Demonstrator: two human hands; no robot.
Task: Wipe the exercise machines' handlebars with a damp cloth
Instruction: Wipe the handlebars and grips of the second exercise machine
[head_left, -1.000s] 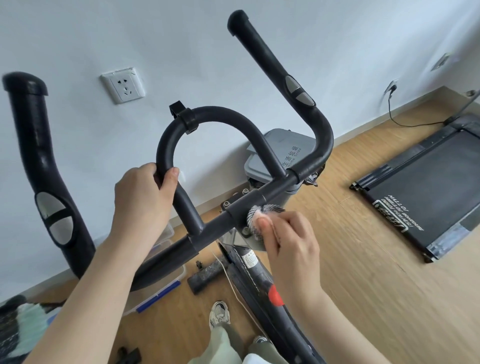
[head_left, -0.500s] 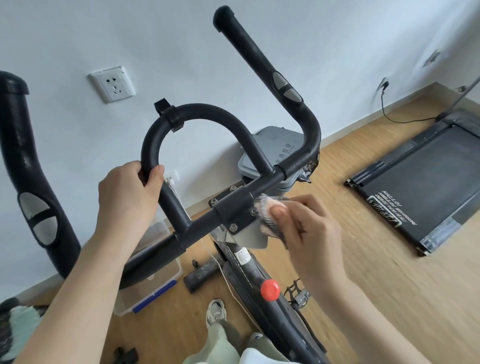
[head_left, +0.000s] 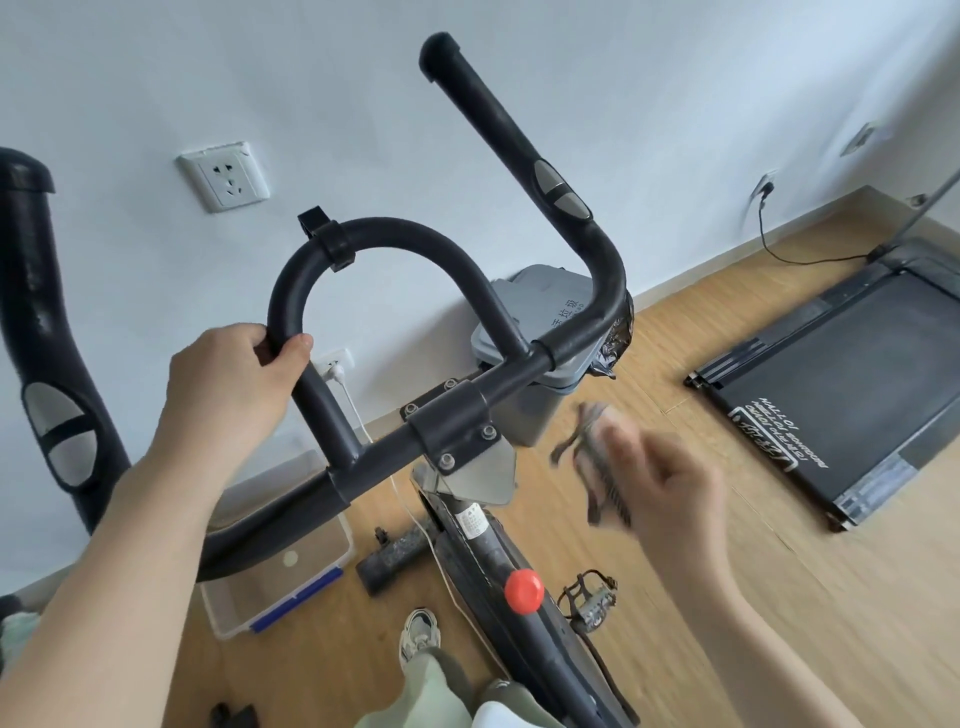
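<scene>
- Handlebar (head_left: 395, 234): black padded bar with a central loop, a long right horn rising toward the wall (head_left: 675, 104), and a bolted clamp (head_left: 457, 421) at its middle.
- Left hand (head_left: 228, 384): fingers and thumb curled round the left leg of the loop, gripping it.
- Right hand (head_left: 670, 493): in the air to the right of the clamp and below the right horn, clear of the bar. It holds the cloth (motion blur hides how the fingers lie).
- Cloth (head_left: 597, 457): striped dark and pale, bunched at the fingertips, touching no part of the handlebar.
- Surroundings: grey lidded bin (head_left: 540, 296) behind the bar, against the wall; treadmill (head_left: 831, 395) on the wooden floor (head_left: 727, 649) at right; clear plastic box (head_left: 260, 597) at lower left; wall socket (head_left: 223, 175) above the left hand; red knob (head_left: 523, 591) on the bike frame (head_left: 483, 545).
</scene>
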